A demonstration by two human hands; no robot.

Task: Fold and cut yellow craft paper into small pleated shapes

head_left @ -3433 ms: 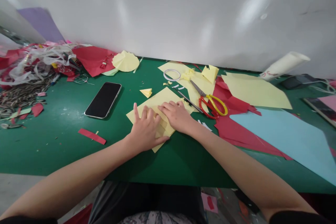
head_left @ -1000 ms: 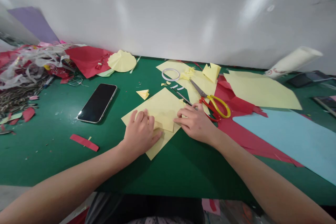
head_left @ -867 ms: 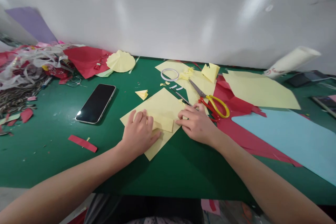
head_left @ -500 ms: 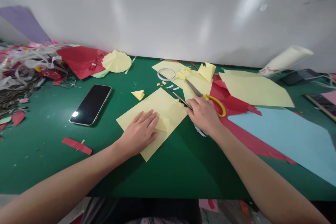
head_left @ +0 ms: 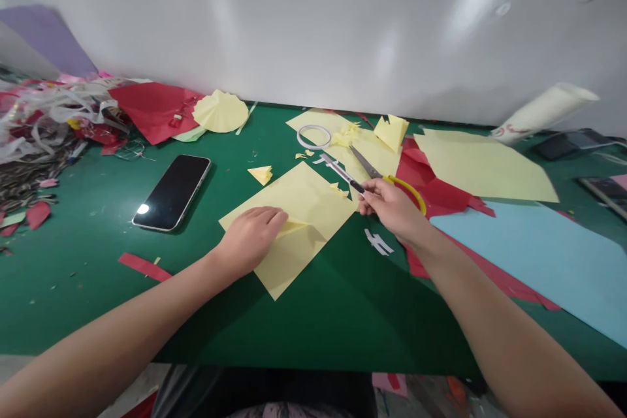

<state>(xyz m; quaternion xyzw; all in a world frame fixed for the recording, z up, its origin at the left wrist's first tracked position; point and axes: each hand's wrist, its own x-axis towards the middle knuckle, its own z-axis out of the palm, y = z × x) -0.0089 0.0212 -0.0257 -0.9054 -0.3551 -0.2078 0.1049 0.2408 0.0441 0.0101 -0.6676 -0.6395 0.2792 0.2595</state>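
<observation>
My left hand (head_left: 252,238) is closed over the near-left part of a yellow paper sheet (head_left: 313,192). Its curled fingers grip a small folded yellow paper (head_left: 294,226), one pointed end of which sticks out to the right with its edge raised. My right hand (head_left: 389,206) pinches a slim silver and black pen-like tool (head_left: 345,175), tip pointing away to the left; its exact kind is unclear. Right behind that hand lie yellow-handled scissors (head_left: 367,163), their tips on more yellow paper. White strips (head_left: 379,243) rest just below my right hand.
A phone (head_left: 173,192) and a red strip (head_left: 144,266) lie to the left. Farther back are a tape roll (head_left: 300,137), a pleated yellow disc (head_left: 220,112) and a small folded yellow piece (head_left: 261,175). Blue paper (head_left: 533,255) and red paper (head_left: 431,186) spread on the right.
My left hand has gone from lying flat to gripping the folded paper, whose edge has lifted. My right hand has raised the slim tool and turned, uncovering the white strips.
</observation>
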